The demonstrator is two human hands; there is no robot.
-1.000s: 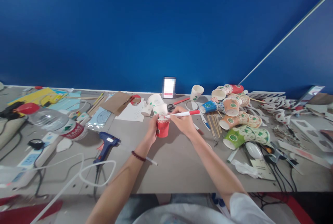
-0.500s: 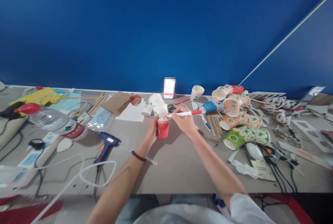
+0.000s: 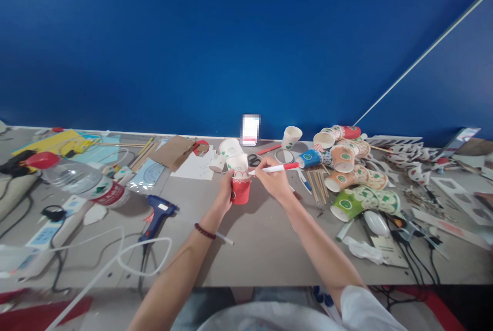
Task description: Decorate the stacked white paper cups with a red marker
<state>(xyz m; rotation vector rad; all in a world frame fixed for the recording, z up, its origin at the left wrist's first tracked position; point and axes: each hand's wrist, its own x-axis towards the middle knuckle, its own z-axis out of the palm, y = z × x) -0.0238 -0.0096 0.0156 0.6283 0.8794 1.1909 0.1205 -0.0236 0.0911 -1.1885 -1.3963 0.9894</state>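
My left hand (image 3: 226, 191) holds a red paper cup (image 3: 241, 191) from its left side, at the middle of the table. A white paper cup (image 3: 239, 164) sits in or against the top of the red one, and another white cup (image 3: 230, 147) leans above it. In my right hand (image 3: 269, 174) is a marker (image 3: 278, 168), white with a red end, gripped near its tip. The tip points left at the cups, close to the edge between white and red; whether it touches cannot be made out.
A blue glue gun (image 3: 158, 215) and a water bottle (image 3: 87, 181) lie to the left. Stacked coloured cups (image 3: 348, 203) lie at the right, beside wooden sticks (image 3: 318, 186). A white cup (image 3: 291, 137) and a lit phone (image 3: 250, 130) stand at the back. Cables cross both front corners.
My right hand has shifted very slightly, with the marker tip still beside the cups. The held cups have turned or tilted a little. My left hand has stayed nearly in place.
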